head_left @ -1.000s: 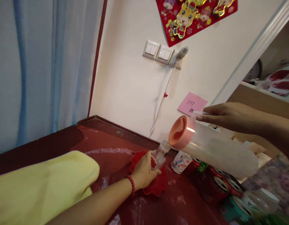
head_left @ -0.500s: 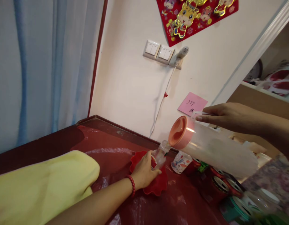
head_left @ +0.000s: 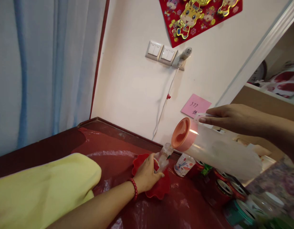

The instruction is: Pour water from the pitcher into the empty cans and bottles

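My left hand [head_left: 147,175], with a red bead bracelet at its wrist, is closed around a small clear glass bottle [head_left: 164,156]. The bottle is over a red scalloped dish [head_left: 158,190], its open mouth turned up. My right hand [head_left: 223,117] grips the handle of a frosted pitcher [head_left: 223,152] with an orange lid [head_left: 183,134]. The pitcher is tilted far over to the left, and its lid edge is right at the bottle's mouth. Whether liquid is flowing cannot be made out.
Several opened cans [head_left: 242,213] and a white patterned jar [head_left: 184,165] stand at the right of the red table [head_left: 108,143]. A yellow cloth [head_left: 49,187] lies at left. A cord [head_left: 164,103] hangs down the wall behind.
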The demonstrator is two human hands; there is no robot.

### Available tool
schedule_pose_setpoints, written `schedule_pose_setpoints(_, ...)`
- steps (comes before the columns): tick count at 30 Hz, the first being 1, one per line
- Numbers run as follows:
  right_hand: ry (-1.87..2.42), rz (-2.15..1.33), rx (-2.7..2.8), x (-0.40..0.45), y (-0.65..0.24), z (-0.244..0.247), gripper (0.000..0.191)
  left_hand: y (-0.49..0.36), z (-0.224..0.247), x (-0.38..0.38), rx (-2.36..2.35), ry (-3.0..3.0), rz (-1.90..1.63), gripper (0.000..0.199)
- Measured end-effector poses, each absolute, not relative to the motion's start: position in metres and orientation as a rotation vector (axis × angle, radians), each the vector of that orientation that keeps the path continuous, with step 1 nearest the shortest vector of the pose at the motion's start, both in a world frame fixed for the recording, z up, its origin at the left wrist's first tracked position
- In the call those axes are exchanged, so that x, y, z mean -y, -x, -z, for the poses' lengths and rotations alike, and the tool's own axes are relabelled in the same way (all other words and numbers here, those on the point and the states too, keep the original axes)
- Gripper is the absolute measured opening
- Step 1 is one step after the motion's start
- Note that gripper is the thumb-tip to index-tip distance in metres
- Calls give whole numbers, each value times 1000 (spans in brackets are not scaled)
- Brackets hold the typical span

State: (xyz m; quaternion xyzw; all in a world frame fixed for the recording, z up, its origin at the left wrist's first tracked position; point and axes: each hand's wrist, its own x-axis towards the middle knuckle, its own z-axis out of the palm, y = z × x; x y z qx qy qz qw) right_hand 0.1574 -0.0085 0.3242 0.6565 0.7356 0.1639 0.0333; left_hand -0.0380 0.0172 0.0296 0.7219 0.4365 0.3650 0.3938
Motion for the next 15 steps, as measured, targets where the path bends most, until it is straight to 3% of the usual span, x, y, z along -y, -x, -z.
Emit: schedule_pose_setpoints(15, -2033, -477, -2230, 10, -155, -328, 74, 37, -26, -19, -1109, -1830, -935, 62)
